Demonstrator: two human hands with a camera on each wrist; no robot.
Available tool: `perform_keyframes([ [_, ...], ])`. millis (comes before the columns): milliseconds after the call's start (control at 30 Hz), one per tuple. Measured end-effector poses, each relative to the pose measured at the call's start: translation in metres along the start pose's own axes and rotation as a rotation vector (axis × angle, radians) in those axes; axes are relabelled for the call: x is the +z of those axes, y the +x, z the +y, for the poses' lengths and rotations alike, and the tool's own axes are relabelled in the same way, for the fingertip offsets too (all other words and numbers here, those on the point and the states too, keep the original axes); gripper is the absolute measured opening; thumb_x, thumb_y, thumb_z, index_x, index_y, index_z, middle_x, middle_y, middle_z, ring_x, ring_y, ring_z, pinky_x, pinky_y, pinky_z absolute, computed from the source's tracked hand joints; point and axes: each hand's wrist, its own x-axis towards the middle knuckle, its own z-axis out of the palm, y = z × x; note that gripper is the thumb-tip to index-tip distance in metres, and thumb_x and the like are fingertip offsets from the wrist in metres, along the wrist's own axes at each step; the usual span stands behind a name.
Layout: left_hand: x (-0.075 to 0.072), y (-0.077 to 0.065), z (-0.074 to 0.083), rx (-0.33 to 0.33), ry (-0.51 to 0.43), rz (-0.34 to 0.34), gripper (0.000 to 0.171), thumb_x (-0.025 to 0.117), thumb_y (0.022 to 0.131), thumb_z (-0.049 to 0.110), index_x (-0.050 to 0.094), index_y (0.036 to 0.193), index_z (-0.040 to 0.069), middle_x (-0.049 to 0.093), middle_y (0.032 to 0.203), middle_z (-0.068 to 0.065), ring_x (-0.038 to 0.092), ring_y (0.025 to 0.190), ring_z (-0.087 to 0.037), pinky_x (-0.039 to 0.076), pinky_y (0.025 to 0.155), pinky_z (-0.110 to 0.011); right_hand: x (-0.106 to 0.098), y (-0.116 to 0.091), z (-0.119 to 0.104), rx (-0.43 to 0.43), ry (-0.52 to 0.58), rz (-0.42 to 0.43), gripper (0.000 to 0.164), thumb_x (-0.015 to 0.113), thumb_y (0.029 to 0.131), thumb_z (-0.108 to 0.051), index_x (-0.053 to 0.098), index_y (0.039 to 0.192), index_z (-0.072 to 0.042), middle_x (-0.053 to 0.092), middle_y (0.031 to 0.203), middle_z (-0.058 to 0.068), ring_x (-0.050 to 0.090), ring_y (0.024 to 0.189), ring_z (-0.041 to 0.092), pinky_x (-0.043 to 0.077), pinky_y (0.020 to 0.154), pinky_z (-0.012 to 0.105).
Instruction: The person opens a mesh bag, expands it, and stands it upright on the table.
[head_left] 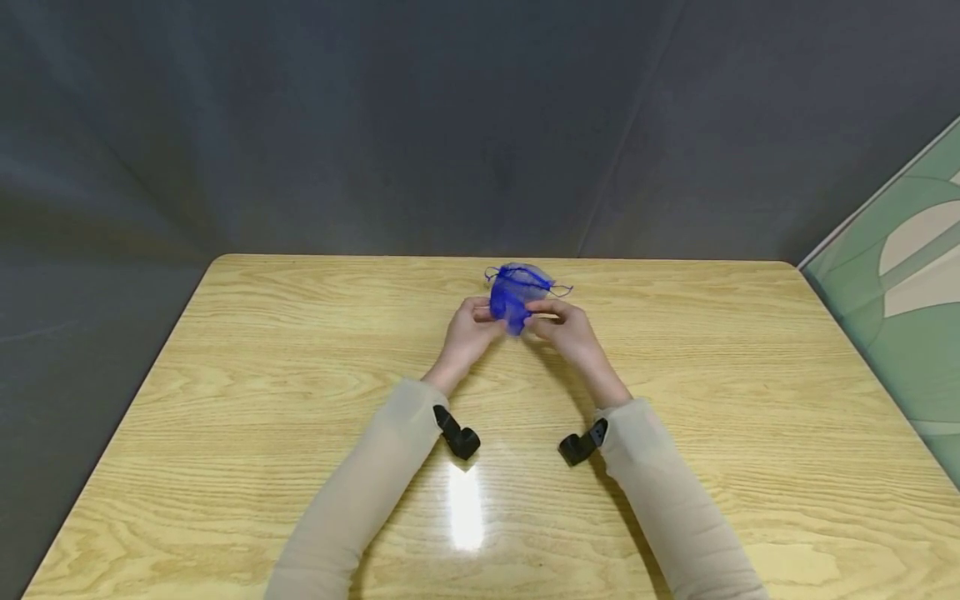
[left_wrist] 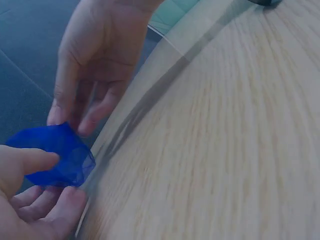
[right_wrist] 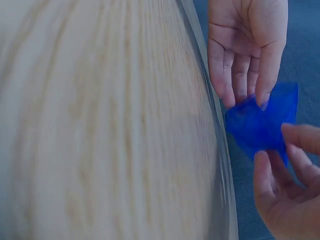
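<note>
A small sheer blue drawstring pouch (head_left: pixel 520 285) is held up between the two hands near the table's far edge. Its gathered top and thin cords point away from the person. The left hand (head_left: pixel 470 332) pinches its left side, the thumb lying over the fabric and the fingers behind it in the left wrist view. On the opposite side, the right hand (head_left: pixel 566 332) pinches the pouch's lower right edge between thumb and fingertips. In the right wrist view the blue fabric (right_wrist: pixel 262 125) spreads between both hands' fingertips, bunched and darker in the middle.
The wooden table (head_left: pixel 262 400) reaches to a dark curtain (head_left: pixel 480 125) behind it. A green patterned panel (head_left: pixel 900 292) stands along the right side. Small black wrist cameras (head_left: pixel 459 437) sit at both sleeve cuffs, and a bright reflection lies between the forearms.
</note>
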Motion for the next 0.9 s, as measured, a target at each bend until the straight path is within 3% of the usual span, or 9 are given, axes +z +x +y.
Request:
perform_keyframes([
  [200,-0.004,0.002,-0.002,0.084,0.127,0.117,0.032,0.062,0.086,0.006,0.056,0.116,-0.005,0.067,0.109,-0.024,0.066,0.099,-0.034,0.056,0.087,-0.035,0.001,0.000,-0.003,-0.039,0.019,-0.011,0.028,0.062,0.090,-0.005,0.061,0.115,0.006,0.069,0.103,0.010,0.063,0.084,0.003,0.054,0.079,0.021],
  [367,-0.010,0.002,-0.004,0.156,0.129,0.156,0.025,0.059,0.089,0.004,0.060,0.113,-0.004,0.068,0.107,-0.021,0.067,0.098,-0.033,0.056,0.088,-0.035,0.000,-0.001,-0.006,-0.052,0.172,0.014,0.021,0.059,0.092,-0.005,0.052,0.110,0.004,0.062,0.087,-0.011,0.062,0.080,0.000,0.055,0.076,0.018],
  [467,-0.013,0.001,-0.005,0.188,0.124,0.154,0.023,0.059,0.089,0.003,0.062,0.111,-0.004,0.068,0.108,-0.021,0.067,0.098,-0.032,0.056,0.090,-0.034,-0.002,-0.002,-0.007,-0.043,0.298,0.063,0.029,0.057,0.094,-0.006,0.041,0.117,-0.001,0.059,0.086,-0.011,0.063,0.076,-0.001,0.056,0.076,0.018],
  [567,-0.016,-0.001,-0.005,0.215,0.135,0.152,0.021,0.059,0.089,0.003,0.064,0.109,-0.003,0.067,0.109,-0.021,0.066,0.097,-0.033,0.056,0.089,-0.035,-0.004,-0.002,-0.008,-0.043,0.351,0.104,0.044,0.055,0.095,-0.006,0.032,0.132,-0.002,0.060,0.087,-0.009,0.064,0.074,-0.001,0.057,0.075,0.019],
  [633,-0.018,-0.002,-0.005,0.239,0.158,0.154,0.021,0.060,0.088,0.002,0.065,0.108,-0.003,0.065,0.107,-0.021,0.065,0.096,-0.032,0.056,0.088,-0.035,-0.006,-0.002,-0.007,-0.055,0.337,0.105,0.046,0.055,0.096,-0.006,0.034,0.135,0.003,0.060,0.086,-0.011,0.064,0.074,-0.002,0.057,0.074,0.019],
  [700,-0.019,-0.003,-0.005,0.263,0.190,0.162,0.020,0.059,0.087,0.000,0.067,0.105,-0.003,0.064,0.099,-0.019,0.063,0.091,-0.029,0.055,0.084,-0.033,-0.007,-0.002,-0.007,-0.070,0.303,0.103,0.037,0.055,0.095,-0.005,0.044,0.129,0.006,0.060,0.082,-0.013,0.063,0.073,-0.003,0.057,0.073,0.018],
  [800,-0.023,-0.002,-0.005,0.236,0.181,0.129,0.023,0.057,0.086,0.001,0.068,0.106,0.000,0.059,0.081,-0.008,0.058,0.075,-0.020,0.052,0.071,-0.025,-0.008,-0.001,-0.007,-0.080,0.263,0.108,0.022,0.055,0.095,-0.004,0.054,0.111,0.011,0.059,0.077,-0.016,0.061,0.073,-0.004,0.056,0.072,0.015],
  [900,-0.028,-0.002,-0.004,0.119,0.044,0.037,0.029,0.052,0.090,0.002,0.066,0.115,0.000,0.057,0.074,-0.001,0.055,0.067,-0.011,0.053,0.067,-0.022,-0.009,-0.001,-0.007,-0.080,0.236,0.125,0.018,0.055,0.095,-0.004,0.056,0.107,0.009,0.058,0.076,-0.018,0.059,0.074,-0.004,0.055,0.072,0.014],
])
